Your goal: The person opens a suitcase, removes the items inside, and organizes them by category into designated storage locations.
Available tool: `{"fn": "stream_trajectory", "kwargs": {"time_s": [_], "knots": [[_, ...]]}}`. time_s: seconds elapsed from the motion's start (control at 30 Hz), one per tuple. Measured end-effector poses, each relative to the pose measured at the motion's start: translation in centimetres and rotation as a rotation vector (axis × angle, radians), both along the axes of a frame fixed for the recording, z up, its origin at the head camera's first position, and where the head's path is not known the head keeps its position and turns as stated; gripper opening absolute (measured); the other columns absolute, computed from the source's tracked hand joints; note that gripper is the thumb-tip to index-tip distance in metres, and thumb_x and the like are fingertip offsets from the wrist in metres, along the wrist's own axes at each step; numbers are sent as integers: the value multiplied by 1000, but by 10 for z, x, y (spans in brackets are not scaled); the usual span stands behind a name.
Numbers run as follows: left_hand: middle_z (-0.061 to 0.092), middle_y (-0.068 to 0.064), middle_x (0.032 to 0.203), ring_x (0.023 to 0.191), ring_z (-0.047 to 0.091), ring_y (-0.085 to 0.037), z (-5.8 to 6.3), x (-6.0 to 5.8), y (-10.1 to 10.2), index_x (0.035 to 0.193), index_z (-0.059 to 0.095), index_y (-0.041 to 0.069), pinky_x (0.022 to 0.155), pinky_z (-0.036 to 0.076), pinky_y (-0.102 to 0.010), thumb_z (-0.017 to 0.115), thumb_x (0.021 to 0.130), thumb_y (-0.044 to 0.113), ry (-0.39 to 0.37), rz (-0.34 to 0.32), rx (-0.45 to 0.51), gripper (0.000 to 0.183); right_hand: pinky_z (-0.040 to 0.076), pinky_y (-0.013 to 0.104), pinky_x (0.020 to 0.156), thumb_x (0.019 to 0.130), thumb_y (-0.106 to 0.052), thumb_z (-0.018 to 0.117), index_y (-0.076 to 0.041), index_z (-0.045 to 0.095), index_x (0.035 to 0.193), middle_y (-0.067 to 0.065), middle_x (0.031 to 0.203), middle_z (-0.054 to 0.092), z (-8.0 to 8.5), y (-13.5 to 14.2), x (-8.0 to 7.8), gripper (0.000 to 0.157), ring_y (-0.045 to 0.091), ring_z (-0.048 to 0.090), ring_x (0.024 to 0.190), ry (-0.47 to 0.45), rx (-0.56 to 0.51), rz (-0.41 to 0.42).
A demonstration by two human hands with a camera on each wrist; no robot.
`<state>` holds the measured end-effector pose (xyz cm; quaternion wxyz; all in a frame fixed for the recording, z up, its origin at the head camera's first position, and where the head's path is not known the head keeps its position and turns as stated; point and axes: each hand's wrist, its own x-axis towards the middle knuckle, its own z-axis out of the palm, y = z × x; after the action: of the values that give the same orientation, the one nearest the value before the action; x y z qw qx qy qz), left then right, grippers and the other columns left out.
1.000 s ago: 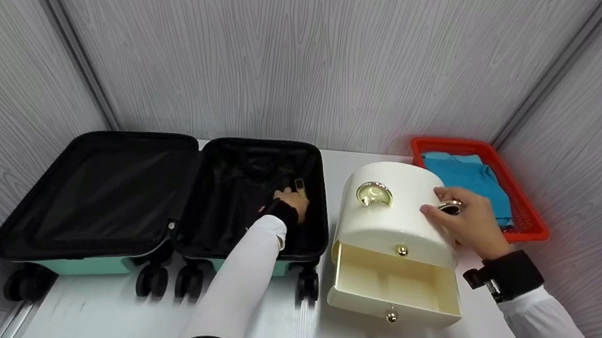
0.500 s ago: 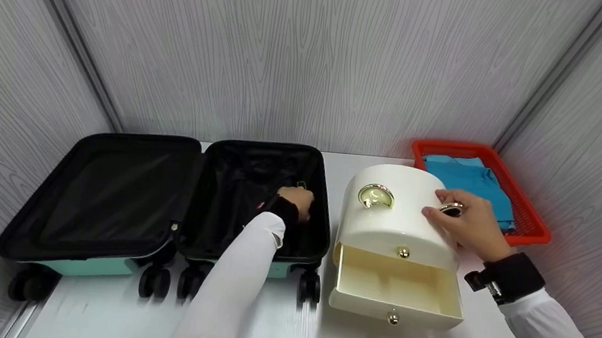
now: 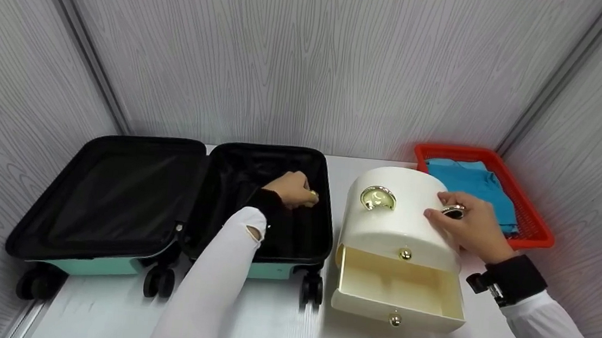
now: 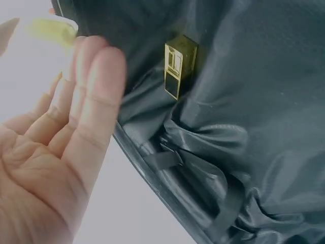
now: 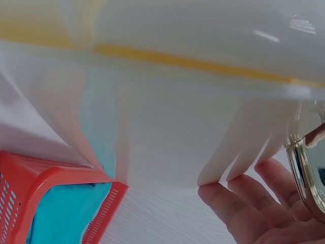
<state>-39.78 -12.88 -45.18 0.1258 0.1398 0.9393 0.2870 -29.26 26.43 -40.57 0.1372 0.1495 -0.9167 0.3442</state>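
A small gold box with black panels (image 4: 179, 67) lies in the black-lined suitcase (image 3: 211, 237). My left hand (image 3: 291, 189) hovers over that suitcase half. In the left wrist view its fingers (image 4: 96, 107) are extended and apart from the gold box. My right hand (image 3: 473, 225) touches the glossy white storage box (image 3: 415, 206) on its right side, with the fingertips (image 5: 210, 190) against the wall. A metal handle (image 5: 304, 173) sits between the right thumb and fingers. The white box's lower drawer (image 3: 399, 286) is pulled out, and its visible inside is bare.
A red basket (image 3: 538, 233) with folded blue cloth (image 3: 474, 187) stands behind the white box at the right. The suitcase's other half (image 3: 113, 196) lies spread out at the left. Grey wood-patterned walls (image 3: 298, 71) enclose the white table (image 3: 276, 325).
My left hand has lifted up from low in the suitcase, away from the gold box, which stays in the suitcase. My right hand keeps its place on the white box.
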Motion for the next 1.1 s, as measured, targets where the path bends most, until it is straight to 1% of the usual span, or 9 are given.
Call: {"fn": "stream_trajectory", "kwargs": {"time_s": [0.07, 0.2, 0.33, 0.5, 0.53, 0.7, 0.8, 0.9, 1.1], "knots": [[54, 7, 54, 49, 56, -11, 2, 2, -5, 61, 55, 19, 50, 52, -26, 67, 96, 31, -2, 43, 30, 39, 37, 1, 90, 95, -23, 87, 2, 75, 107, 29, 130, 74, -1, 0, -1, 30, 48, 65, 127, -2, -6, 2], [63, -4, 75, 54, 61, -16, 3, 4, -12, 84, 61, 12, 51, 58, -30, 51, 102, 30, -7, 125, 75, 27, 38, 1, 88, 95, -22, 87, 0, 73, 101, 30, 133, 73, -3, 1, -2, 27, 48, 64, 129, -8, -17, 10], [69, -12, 94, 58, 61, -18, 13, 8, -14, 109, 67, 4, 52, 55, -30, 45, 106, 24, 38, 107, 23, 30, 41, 0, 84, 95, -21, 87, 2, 75, 107, 31, 130, 73, -4, 2, -4, 29, 48, 65, 124, -5, -14, 18], [76, -11, 102, 73, 62, -19, 52, 25, -8, 110, 77, 1, 69, 54, -34, 58, 98, 17, 152, -4, -60, 27, 41, 0, 85, 95, -22, 87, 4, 76, 114, 30, 128, 74, -2, 2, -2, 34, 48, 65, 123, -10, -8, 11], [75, -8, 96, 73, 61, -19, 62, 30, -5, 103, 78, 3, 70, 54, -35, 60, 97, 15, 181, -13, -62, 22, 40, 1, 86, 95, -23, 87, 4, 76, 114, 30, 128, 74, -1, 2, -1, 34, 48, 66, 123, -10, -8, 9], [67, -1, 83, 69, 59, -17, 109, 65, 11, 93, 77, 5, 70, 53, -34, 64, 96, 13, 336, -46, 22, 16, 36, -1, 89, 95, -23, 87, 1, 74, 101, 29, 130, 74, 3, 3, 0, 27, 49, 66, 127, -13, -12, 8], [67, 0, 84, 71, 58, -14, 129, 89, 19, 100, 81, 4, 69, 51, -30, 68, 92, 13, 362, -135, 116, 18, 36, -1, 91, 95, -23, 87, 1, 75, 103, 29, 131, 74, 3, 3, 0, 28, 49, 65, 128, -13, -12, 7], [67, 3, 82, 73, 57, -11, 139, 109, 29, 100, 82, 6, 69, 48, -25, 70, 89, 14, 353, -268, 166, 18, 37, 1, 92, 95, -25, 87, 1, 74, 102, 29, 132, 73, 3, 4, 0, 29, 50, 65, 129, -20, -8, 3], [72, 2, 86, 77, 56, -10, 135, 138, 57, 101, 83, 7, 71, 46, -23, 75, 91, 15, 352, -474, 126, 15, 38, -1, 88, 95, -22, 87, 3, 75, 106, 28, 129, 74, 3, 3, 0, 30, 46, 66, 126, -6, -10, -4]]}}
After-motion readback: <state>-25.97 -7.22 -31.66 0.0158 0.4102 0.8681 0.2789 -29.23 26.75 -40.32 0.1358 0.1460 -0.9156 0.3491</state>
